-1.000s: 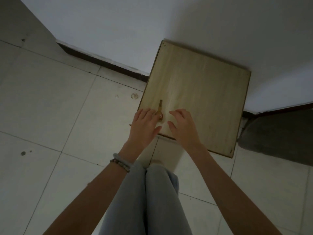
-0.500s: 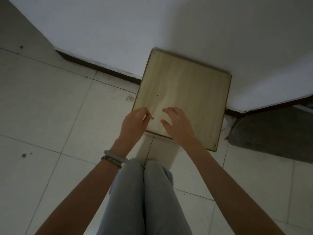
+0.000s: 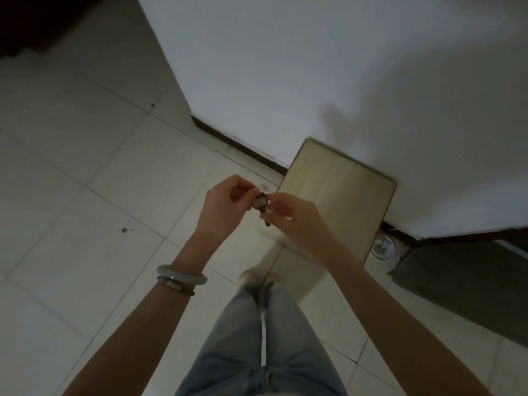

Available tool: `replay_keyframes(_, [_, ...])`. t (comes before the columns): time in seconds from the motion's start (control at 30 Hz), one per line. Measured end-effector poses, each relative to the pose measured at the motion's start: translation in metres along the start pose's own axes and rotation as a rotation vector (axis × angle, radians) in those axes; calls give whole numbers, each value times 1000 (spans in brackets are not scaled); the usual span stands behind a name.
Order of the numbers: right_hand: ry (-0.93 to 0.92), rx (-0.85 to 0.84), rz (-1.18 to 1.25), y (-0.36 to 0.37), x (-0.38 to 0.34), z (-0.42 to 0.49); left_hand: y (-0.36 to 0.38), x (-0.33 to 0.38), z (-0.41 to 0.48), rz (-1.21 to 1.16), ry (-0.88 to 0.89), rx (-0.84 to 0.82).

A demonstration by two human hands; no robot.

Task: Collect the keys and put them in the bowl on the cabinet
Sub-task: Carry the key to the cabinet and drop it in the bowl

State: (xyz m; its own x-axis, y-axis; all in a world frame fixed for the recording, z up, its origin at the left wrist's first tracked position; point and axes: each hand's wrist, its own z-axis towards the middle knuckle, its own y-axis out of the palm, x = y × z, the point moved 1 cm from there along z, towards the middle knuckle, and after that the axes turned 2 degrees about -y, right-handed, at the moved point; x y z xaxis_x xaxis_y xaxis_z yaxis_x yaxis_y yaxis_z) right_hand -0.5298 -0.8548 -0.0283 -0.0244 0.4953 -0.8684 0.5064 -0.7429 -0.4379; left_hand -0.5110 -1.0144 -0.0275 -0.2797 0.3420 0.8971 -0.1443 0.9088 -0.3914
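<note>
A small brownish key (image 3: 262, 203) is held in the air between my two hands, in front of the left edge of the low wooden cabinet (image 3: 340, 201). My left hand (image 3: 224, 208) pinches the key's upper end with its fingertips. From the other side, the thumb and fingers of my right hand (image 3: 290, 217) close on the same key. The key's dark tip pokes out below my right fingers. No bowl shows on the cabinet top.
The cabinet stands against a white wall (image 3: 314, 67) on a tiled floor (image 3: 85, 224). A small round glassy object (image 3: 382, 246) lies on the floor at the cabinet's right corner, next to a dark mat (image 3: 463, 284). My legs in light jeans (image 3: 257, 338) are below.
The key lay on the cabinet top a second ago and my left hand picked it up. Both hands have risen off the cabinet and now hold it. The view has pulled back and up.
</note>
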Motion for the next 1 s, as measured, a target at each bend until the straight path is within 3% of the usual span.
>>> replay_keyframes(0.13, [-111, -46, -35, 4, -51, -12, -38, 25, -28, -158, -31, 95])
replay_keyframes(0.43, [-123, -224, 233, 24, -108, -20, -92, 43, -78, -399, -58, 227])
replay_keyframes(0.73, [-306, -372, -24, 45, -116, -15, -121, 24, -125, -412, -93, 509])
replay_keyframes(1.0, [-450, -435, -85, 66, -135, 0, -160, -2, -148, -446, -132, 706])
